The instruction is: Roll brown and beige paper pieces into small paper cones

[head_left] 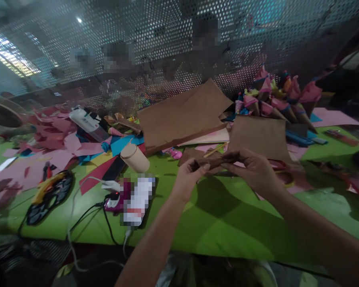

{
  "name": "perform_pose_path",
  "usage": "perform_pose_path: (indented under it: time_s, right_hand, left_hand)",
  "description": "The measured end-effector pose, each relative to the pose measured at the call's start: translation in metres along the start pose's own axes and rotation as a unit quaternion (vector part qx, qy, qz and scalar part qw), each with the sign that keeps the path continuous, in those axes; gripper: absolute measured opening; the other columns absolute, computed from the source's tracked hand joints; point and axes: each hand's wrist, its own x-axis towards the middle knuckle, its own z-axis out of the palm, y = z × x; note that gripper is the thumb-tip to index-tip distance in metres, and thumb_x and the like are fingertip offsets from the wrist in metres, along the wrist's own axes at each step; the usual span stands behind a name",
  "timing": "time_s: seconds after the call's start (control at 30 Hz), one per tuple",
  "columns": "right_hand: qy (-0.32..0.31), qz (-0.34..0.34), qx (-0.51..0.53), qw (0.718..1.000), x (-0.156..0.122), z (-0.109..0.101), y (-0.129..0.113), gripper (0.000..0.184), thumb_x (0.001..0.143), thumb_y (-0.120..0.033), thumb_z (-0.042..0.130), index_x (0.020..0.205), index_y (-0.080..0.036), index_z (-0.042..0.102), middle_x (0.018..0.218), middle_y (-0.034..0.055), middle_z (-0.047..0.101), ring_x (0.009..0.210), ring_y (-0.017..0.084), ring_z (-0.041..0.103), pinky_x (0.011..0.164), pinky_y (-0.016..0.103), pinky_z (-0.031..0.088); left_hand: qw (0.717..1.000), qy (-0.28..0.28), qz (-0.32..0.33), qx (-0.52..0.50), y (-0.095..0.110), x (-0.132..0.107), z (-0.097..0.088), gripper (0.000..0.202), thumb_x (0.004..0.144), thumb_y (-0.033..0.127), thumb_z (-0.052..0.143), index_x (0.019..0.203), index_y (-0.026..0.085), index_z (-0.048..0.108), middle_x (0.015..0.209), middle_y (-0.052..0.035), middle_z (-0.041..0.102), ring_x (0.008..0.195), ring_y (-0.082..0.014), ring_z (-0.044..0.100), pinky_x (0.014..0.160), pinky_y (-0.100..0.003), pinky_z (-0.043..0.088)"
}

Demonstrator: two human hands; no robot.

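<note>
Both my hands are raised over the green table (227,223) and hold one rolled piece of brown paper (213,162) between them. My left hand (188,180) pinches its left end with thumb and fingers closed. My right hand (253,170) grips the right end, fingers curled over it. Behind the hands lie flat brown paper sheets (185,115) and another brown sheet (259,137).
A tan paper roll (135,157), a glue gun (86,121) and pink, blue and yellow paper scraps (56,147) lie at the left. A device with cables (119,199) and a yellow tool (49,189) sit near the front left. Finished paper cones (275,101) stand at the back right before a perforated screen (167,48).
</note>
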Motion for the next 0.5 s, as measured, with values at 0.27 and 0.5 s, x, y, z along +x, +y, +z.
perform_pose_path:
  time_s: [0.27,0.5]
  right_hand:
    - [0.002,0.048,0.047,0.998,-0.0007,-0.0006,0.0036,0.026,0.076,-0.045,0.081,0.09,-0.024,0.075,0.088,0.0038,0.076,0.083,0.021,0.071,0.077,0.038,0.057]
    - [0.01,0.105,0.117,0.987,0.0006,-0.0012,-0.0013,0.032,0.072,-0.048,0.083,0.093,-0.025,0.079,0.09,0.0043,0.078,0.082,0.02,0.072,0.075,0.035,0.059]
  left_hand:
    - [0.999,0.021,-0.031,0.018,-0.0035,0.0025,-0.0033,0.039,0.06,0.046,0.089,0.083,0.016,0.077,0.06,0.0032,0.061,0.045,-0.0031,0.035,0.044,-0.021,0.023]
    - [0.999,0.03,-0.017,-0.005,-0.0052,0.0028,-0.003,0.039,0.061,0.045,0.088,0.085,0.017,0.076,0.064,0.0034,0.063,0.045,-0.0031,0.038,0.044,-0.021,0.028]
